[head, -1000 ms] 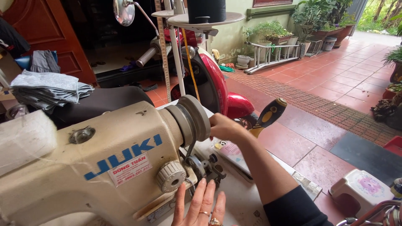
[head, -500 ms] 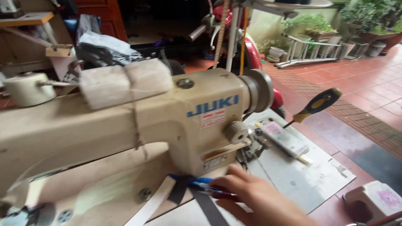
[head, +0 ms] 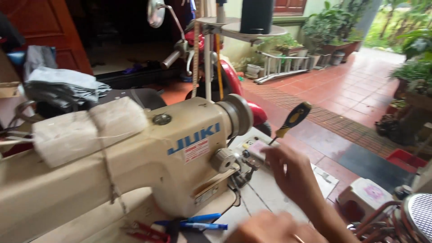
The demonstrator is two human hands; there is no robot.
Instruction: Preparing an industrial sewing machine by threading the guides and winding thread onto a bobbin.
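A cream industrial sewing machine point(head: 148, 157) fills the left and middle, its handwheel point(head: 238, 114) facing right. My right hand point(head: 288, 173) is just right of the machine's small knob point(head: 223, 159) and grips the shaft of a screwdriver, whose yellow-and-black handle point(head: 293, 119) sticks up and away. My left hand point(head: 265, 229) is blurred at the bottom edge, low over the table. It lies beside a blue pen point(head: 198, 223). Red thread snips point(head: 144, 231) lie under the machine's arm. A white wad point(head: 90, 130) is tied onto the machine's top with string.
A red motorbike point(head: 234, 81) with its mirror stands behind the machine, in front of a thread stand pole point(head: 207, 67). A white stool point(head: 366, 195) and a metal fan grille point(head: 418, 216) sit at the lower right. Potted plants point(head: 324, 31) and a ladder point(head: 288, 67) line the red tiled yard.
Half a second ago one hand reached at the pens under the machine's arm. Now my right hand holds the screwdriver by the knob. The view has swung right.
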